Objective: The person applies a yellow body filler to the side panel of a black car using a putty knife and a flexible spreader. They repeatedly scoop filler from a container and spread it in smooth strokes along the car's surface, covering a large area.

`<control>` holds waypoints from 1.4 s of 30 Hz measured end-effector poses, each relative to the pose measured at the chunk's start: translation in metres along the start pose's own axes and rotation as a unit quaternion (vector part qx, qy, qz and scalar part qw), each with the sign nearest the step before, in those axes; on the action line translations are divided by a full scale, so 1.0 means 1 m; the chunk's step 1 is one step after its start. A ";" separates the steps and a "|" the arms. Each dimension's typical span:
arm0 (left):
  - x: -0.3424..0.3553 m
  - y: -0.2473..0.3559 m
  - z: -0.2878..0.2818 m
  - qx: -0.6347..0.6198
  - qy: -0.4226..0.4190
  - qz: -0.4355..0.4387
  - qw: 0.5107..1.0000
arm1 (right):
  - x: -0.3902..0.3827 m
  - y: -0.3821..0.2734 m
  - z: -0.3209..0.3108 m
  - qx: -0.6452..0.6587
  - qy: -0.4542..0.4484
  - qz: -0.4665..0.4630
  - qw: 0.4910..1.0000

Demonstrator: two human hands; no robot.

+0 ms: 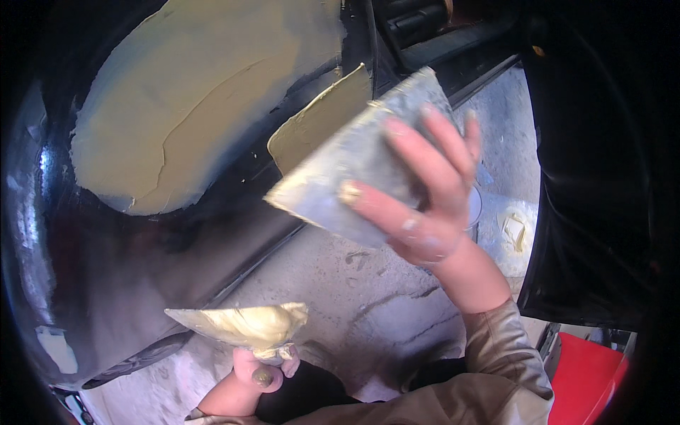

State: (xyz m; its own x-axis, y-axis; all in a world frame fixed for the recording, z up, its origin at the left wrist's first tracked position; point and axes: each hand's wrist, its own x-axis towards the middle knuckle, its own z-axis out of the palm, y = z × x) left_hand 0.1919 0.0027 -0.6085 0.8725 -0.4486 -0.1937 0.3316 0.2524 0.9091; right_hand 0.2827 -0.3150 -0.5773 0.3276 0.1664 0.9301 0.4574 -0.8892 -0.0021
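Note:
My right hand (432, 191) grips a flat grey spreader (354, 177), its fingers splayed across the plate. Pale filler lines the spreader's edges, and some is smeared on my thumb. The plate is close to a dark car body panel (234, 227); I cannot tell whether it touches. A broad tan patch of filler (198, 106) covers the panel's upper part, and a smaller patch (319, 124) is partly behind the spreader. Lower down, my left hand (258, 372) is closed under a flat scraper (191, 318) heaped with creamy yellow filler (258, 326).
A wheel (142, 360) shows at the panel's lower edge. On the concrete floor (333, 276), beyond my right wrist, are a pale tub (474, 209) and a sheet with filler on it (517, 230). Black sheeting or a dark panel (602, 177) stands right, above a red object (584, 375).

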 end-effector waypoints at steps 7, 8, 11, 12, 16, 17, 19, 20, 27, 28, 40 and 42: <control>0.001 0.003 0.004 0.034 0.036 0.011 0.999 | 0.017 0.004 0.044 -0.025 0.033 -0.008 0.999; 0.001 0.003 0.003 0.044 0.037 0.006 0.998 | 0.014 0.004 0.046 -0.027 0.028 -0.012 0.999; 0.002 0.003 0.002 0.060 0.047 0.012 0.997 | 0.003 0.002 0.052 -0.013 0.017 0.000 1.000; 0.003 0.004 0.001 0.064 0.047 0.007 0.997 | -0.001 0.001 0.055 -0.010 0.017 0.003 1.000; 0.006 0.005 -0.003 0.068 0.049 -0.010 0.996 | -0.017 0.000 0.058 0.007 -0.001 0.013 1.000; 0.006 0.004 -0.003 0.069 0.053 -0.011 0.996 | -0.020 0.000 0.060 0.000 0.005 0.009 1.000; 0.005 0.004 -0.003 0.070 0.062 -0.013 0.996 | -0.026 0.000 0.064 -0.003 0.008 0.004 1.000; 0.005 0.003 -0.002 0.064 0.072 -0.013 0.995 | -0.029 0.000 0.066 -0.005 0.011 0.006 1.000; 0.006 0.002 -0.007 0.078 0.054 -0.035 0.995 | -0.056 0.003 0.075 -0.001 -0.010 0.009 1.000; 0.006 0.001 -0.008 0.080 0.054 -0.031 0.995 | -0.060 0.004 0.075 0.003 -0.019 0.004 1.000; 0.006 -0.003 -0.006 0.045 0.029 -0.008 0.999 | -0.111 0.005 0.113 0.005 0.040 0.042 0.998; 0.006 -0.004 -0.004 0.051 0.039 -0.006 0.998 | -0.120 0.003 0.119 0.007 0.045 0.045 0.998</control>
State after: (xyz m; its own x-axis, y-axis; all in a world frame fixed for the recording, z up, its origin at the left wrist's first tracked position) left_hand 0.1971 0.0020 -0.6148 0.8955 -0.3813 -0.2294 0.3074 0.1573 0.9385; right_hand 0.3427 -0.2871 -0.7329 0.2935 0.0467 0.9548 0.4414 -0.8926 -0.0920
